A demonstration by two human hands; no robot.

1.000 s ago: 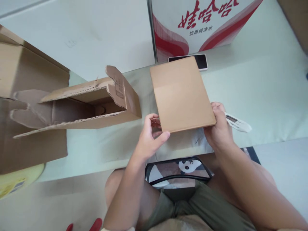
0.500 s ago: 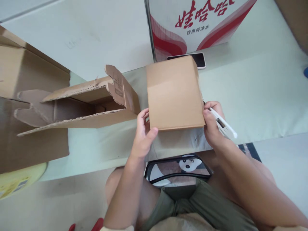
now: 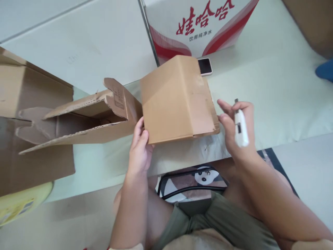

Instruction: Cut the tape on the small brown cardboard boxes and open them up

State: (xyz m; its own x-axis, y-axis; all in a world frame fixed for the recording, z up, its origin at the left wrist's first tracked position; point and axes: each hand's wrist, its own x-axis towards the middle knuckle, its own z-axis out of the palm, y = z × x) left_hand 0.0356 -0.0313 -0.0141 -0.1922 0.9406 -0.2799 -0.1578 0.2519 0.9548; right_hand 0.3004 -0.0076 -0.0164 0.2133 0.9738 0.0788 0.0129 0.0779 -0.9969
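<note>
A brown cardboard box [image 3: 166,104] stands tilted before me, its right side turned into view with a flap along the edge. My left hand [image 3: 141,147] grips its lower left corner, thumb on the front face and fingers behind. Just right of the box, my right hand [image 3: 240,128] is closed around a white box cutter [image 3: 241,130], whose dark tip points away from me. The index finger and thumb are close to the flap edge; I cannot tell whether they touch it.
An open cardboard box [image 3: 85,121] with raised flaps lies to the left, near a larger carton [image 3: 49,121]. Behind are a phone [image 3: 205,66] and a white-and-red carton [image 3: 197,31]. A yellow basin [image 3: 26,201] is at lower left, a blue object [image 3: 325,74] at far right.
The box has turned, bringing its right side into view, and shifted left with my left hand. My right hand has come off its right edge, and the box cutter now points away from me.
</note>
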